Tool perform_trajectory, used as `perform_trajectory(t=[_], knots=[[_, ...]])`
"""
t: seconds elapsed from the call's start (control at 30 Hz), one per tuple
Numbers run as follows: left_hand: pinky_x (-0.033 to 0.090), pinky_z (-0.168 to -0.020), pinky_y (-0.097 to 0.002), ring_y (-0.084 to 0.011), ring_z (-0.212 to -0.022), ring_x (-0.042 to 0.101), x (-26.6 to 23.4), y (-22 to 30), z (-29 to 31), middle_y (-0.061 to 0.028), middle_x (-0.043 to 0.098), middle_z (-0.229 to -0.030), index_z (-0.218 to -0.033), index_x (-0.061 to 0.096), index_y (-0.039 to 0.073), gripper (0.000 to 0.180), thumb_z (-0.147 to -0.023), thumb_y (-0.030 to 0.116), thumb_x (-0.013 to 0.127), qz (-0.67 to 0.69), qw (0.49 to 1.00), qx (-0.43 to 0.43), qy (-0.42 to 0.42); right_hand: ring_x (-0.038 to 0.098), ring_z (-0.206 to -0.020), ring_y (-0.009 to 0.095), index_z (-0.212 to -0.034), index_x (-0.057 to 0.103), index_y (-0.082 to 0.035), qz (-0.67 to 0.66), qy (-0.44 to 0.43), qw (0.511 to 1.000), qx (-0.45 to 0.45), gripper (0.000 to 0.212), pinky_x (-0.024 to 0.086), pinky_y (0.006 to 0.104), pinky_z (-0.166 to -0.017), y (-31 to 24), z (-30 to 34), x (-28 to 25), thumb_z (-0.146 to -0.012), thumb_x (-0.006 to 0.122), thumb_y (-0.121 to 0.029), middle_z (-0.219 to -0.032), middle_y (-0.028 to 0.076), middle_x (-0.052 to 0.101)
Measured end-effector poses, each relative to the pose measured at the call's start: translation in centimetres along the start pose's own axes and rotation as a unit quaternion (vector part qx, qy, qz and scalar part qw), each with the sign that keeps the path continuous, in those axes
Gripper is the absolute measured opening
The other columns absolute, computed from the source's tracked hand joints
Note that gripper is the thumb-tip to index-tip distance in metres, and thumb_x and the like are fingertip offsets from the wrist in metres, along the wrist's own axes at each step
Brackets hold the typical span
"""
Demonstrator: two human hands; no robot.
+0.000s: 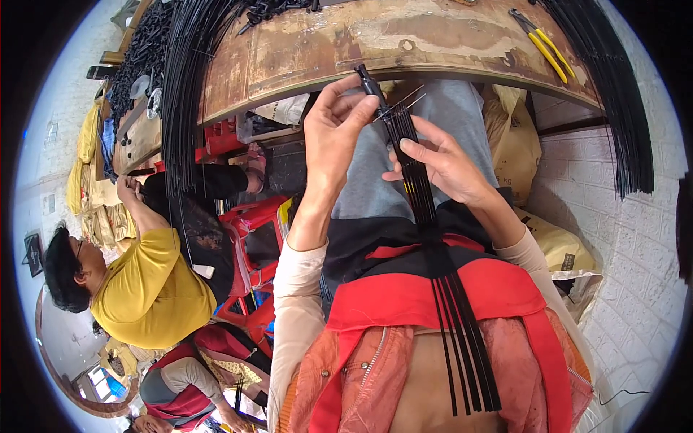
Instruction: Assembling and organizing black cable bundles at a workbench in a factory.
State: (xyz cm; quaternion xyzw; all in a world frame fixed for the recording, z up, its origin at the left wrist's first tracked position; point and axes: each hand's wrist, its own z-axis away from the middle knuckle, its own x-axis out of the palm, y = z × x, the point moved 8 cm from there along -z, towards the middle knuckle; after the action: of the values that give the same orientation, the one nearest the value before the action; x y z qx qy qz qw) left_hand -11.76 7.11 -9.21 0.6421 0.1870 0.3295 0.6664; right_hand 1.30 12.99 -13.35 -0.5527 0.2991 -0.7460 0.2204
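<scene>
My left hand (333, 128) pinches a black plastic tube fitting (370, 85) between thumb and fingers, just off the table's near edge. Thin black umbrella ribs (419, 191) run down from that fitting across my lap and over my red apron. A few thin wire ends stick out sideways where the ribs meet the fitting. My right hand (451, 167) is closed around the upper part of the ribs, thumb on top. Some of its fingers are hidden behind them.
On the wooden table (303, 61) lie yellow-handled pliers (545, 50). Bundles of black ribs hang over its edge at left (184, 108) and right (621, 108). Black plastic parts (141, 54) are heaped at left. A co-worker in yellow (155, 289) sits near a red stool (253, 224); sacks stand at right.
</scene>
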Motion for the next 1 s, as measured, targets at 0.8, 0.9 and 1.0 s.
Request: perform_trajectory(t=[0.8, 0.9, 1.0], knots=[[0.052, -0.091, -0.0343, -0.0217, -0.1, 0.066, -0.7, 0.0, 1.4, -0.0197, 0.064, -0.112, -0.126, 0.044, 0.0, 0.052, -0.082, -0.003, 0.072, 0.043, 0.998, 0.036, 0.017, 0.061, -0.086, 0.014, -0.135, 0.043, -0.002, 0.037, 0.0, 0.999, -0.015, 0.041, 0.055, 0.046, -0.089, -0.1, -0.2, 0.4, -0.098, 0.056, -0.015, -0.096, 0.007, 0.059], [0.05, -0.095, -0.0359, -0.024, -0.102, 0.065, 0.3, -0.6, 0.8, -0.0208, 0.064, -0.114, -0.128, 0.044, -0.001, 0.054, -0.082, -0.004, 0.07, 0.163, 0.985, -0.008, -0.045, 0.061, -0.086, 0.014, -0.134, 0.044, -0.003, 0.019, -0.007, 1.0, -0.013, 0.04, 0.055, 0.0462, -0.089, -0.4, -0.1, 0.7, -0.098, 0.056, -0.015, -0.096, 0.007, 0.059], [0.049, -0.097, -0.0359, -0.0248, -0.105, 0.064, 0.7, -1.6, 0.2, -0.0209, 0.063, -0.116, -0.132, 0.042, -0.001, 0.057, -0.082, -0.003, 0.07, 0.213, 0.97, -0.049, -0.103, 0.062, -0.086, 0.015, -0.134, 0.044, -0.003, -0.024, -0.044, 0.999, 0.013, 0.039, 0.055, 0.0464, -0.09, 0.1, -0.4, 0.3, -0.099, 0.055, -0.016, -0.096, 0.007, 0.059]])
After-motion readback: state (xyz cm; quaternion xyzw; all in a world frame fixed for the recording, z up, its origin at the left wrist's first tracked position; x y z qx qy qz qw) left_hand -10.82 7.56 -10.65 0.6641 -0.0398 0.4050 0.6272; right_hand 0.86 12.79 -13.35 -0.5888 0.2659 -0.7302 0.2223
